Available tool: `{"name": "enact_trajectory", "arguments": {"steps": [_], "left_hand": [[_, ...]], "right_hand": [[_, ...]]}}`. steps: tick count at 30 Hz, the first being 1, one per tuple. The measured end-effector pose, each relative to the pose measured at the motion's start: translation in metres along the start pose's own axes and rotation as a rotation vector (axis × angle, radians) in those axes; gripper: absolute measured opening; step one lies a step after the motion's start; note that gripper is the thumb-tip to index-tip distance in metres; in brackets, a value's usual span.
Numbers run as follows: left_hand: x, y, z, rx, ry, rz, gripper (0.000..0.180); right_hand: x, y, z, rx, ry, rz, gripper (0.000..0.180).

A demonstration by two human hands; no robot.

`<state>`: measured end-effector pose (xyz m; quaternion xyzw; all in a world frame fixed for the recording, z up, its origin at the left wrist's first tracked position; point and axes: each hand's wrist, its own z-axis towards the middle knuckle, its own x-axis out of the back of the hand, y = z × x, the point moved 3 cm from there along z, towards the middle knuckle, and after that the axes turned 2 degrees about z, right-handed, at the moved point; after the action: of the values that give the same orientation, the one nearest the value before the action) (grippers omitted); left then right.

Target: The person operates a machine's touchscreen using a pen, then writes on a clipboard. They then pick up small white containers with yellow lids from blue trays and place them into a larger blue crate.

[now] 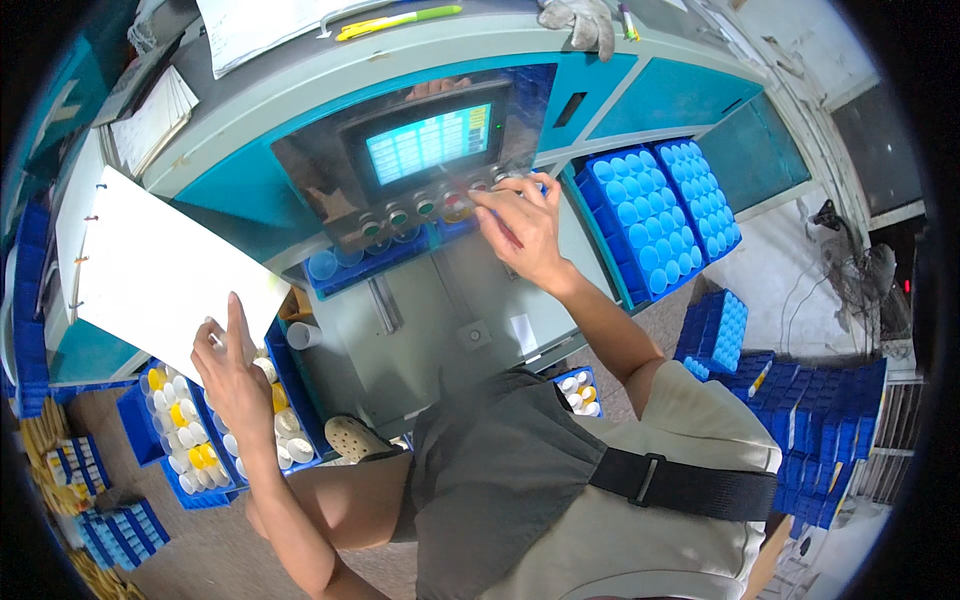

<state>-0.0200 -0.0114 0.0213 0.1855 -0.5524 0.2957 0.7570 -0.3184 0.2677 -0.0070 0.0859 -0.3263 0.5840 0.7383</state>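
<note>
Right hand (520,225) up at control panel (400,165), fingers curled, tips on row of round buttons (425,208) below lit screen (428,143); thin red pen-like item seen against palm, grip can't be confirmed. Left hand (232,370) pinching lower edge of white sheet (165,265), index extended along paper. Beneath it, blue tray (290,385) of white and yellow capped tubes (185,420). Blue racks (655,215) w/ round wells just right of panel; stacked blue racks (820,420) on floor at far right.

Teal-and-grey machine cabinet (660,95), brown floor (190,560), stacked blue crates (830,430) right, pale wall (800,40) beyond.
</note>
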Motion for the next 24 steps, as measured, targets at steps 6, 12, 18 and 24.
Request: {"name": "enact_trajectory", "arguments": {"steps": [6, 12, 18, 24], "left_hand": [[0.002, 0.000, -0.001, 0.009, -0.009, -0.014, 0.109], [0.002, 0.000, -0.001, -0.031, 0.025, 0.025, 0.106], [-0.001, -0.001, -0.001, -0.047, 0.038, 0.042, 0.106], [-0.003, -0.001, -0.001, -0.049, 0.035, 0.061, 0.105]], "right_hand": [[0.003, -0.003, 0.006, -0.013, 0.037, 0.009, 0.021], [0.008, 0.001, 0.012, -0.032, 0.074, -0.038, 0.021], [0.008, 0.002, 0.011, -0.023, 0.081, -0.031, 0.020], [0.008, 0.004, 0.009, -0.021, 0.083, -0.031, 0.018]]}}
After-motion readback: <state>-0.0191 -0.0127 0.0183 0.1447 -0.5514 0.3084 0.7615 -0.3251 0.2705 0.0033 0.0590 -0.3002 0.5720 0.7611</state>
